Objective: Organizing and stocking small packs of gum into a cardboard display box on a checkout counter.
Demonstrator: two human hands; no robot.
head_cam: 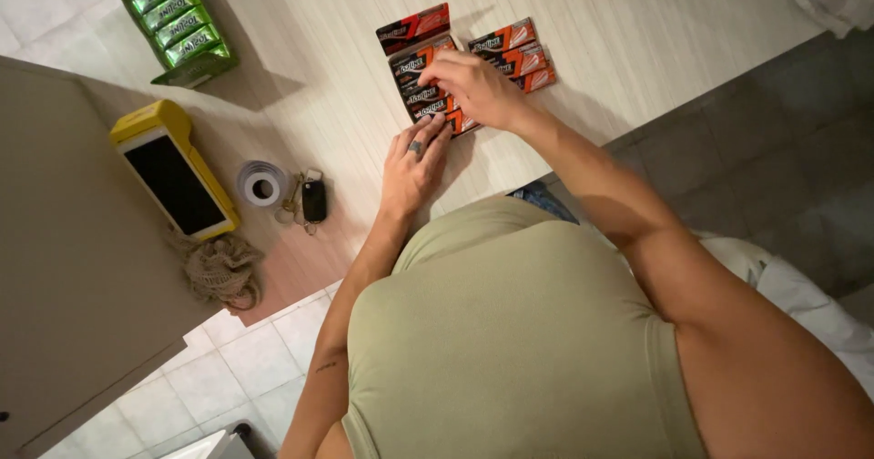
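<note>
— Olive shirt (510,331) fills the near view; both arms reach out from it over the pale wooden surface (300,86). What are the hands doing?

— Left hand (411,163) lies flat, fingers together and stretched, fingertips touching the near end of the column of dark and orange packs (423,81). It grips nothing. Right hand (475,86) is curled over the same column from its right side, fingertips on a pack; whether it has one pinched I cannot tell.

— So which step?

— Squaring up the column, I'd judge. Just right of that column sits a second, shorter stack of orange packs (516,54), already neat.

— And next?

— Probably a gentle push with the flat hand against the near end, the other steadying, so nothing slides askew.

— Anything else about?

— Left of the column: car key (313,199), tape roll (261,184), yellow card terminal (177,172), twine (218,268). Far left of it, a green display box (179,24).
</note>
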